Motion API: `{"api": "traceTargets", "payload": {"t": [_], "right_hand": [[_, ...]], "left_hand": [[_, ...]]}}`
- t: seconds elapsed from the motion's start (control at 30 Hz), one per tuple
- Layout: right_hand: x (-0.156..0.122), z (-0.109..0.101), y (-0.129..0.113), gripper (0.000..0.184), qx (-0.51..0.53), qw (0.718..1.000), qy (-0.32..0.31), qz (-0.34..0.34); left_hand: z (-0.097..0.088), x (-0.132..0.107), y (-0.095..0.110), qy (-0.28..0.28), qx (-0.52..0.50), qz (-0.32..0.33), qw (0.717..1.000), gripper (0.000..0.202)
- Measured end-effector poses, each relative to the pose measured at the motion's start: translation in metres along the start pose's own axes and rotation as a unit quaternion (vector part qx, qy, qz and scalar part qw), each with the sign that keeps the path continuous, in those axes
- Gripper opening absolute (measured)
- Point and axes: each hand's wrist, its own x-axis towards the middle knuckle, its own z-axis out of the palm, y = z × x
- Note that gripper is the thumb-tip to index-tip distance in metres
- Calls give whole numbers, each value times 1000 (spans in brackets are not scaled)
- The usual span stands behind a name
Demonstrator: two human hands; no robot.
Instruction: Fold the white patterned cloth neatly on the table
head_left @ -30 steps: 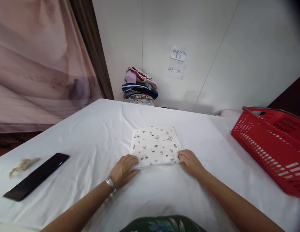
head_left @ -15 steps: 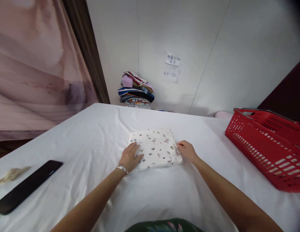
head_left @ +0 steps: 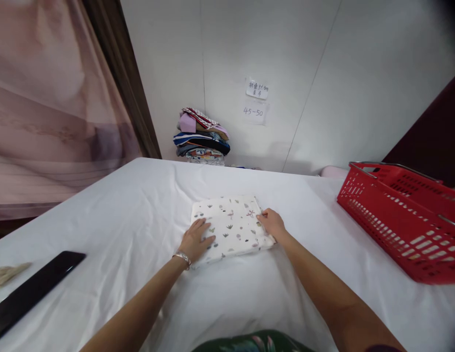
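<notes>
The folded cloth (head_left: 233, 230), white with small printed motifs, lies flat near the middle of the tabletop (head_left: 139, 205), its near edge slightly skewed. At its 8 o'clock, the left hand (head_left: 194, 240) rests on top, fingers spread and relaxed, with a silver bracelet (head_left: 184, 259) at the wrist. At 3 o'clock, the right hand (head_left: 273, 224) touches the side edge with bent fingers; whether they pinch the layers, I cannot tell.

White covering extends from the cloth's 12 o'clock edge to the tabletop's far edge, and at 3 o'clock between the right hand and a red basket (head_left: 392, 230), well apart. Wrinkles run through the covering at 9 o'clock. Out at 8 o'clock lie a black slab (head_left: 33, 293) and a beige bundle (head_left: 9, 274).

Beyond the far edge, a fabric pile (head_left: 203, 139) rises at 11 o'clock, against a pale wall (head_left: 267, 39) bearing paper notes (head_left: 254, 112); a pink curtain (head_left: 40, 88) hangs at 10 o'clock.
</notes>
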Motion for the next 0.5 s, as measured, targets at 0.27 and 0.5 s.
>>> {"api": "traceTargets", "payload": {"t": [0.27, 0.5], "right_hand": [[5, 0, -3, 13, -6, 1000, -4, -7], [6, 0, 1, 13, -6, 1000, 21, -15]], "left_hand": [[-4, 1, 2, -19, 5, -4, 1000, 51], [-4, 3, 1, -17, 19, -1, 1000, 50]]}}
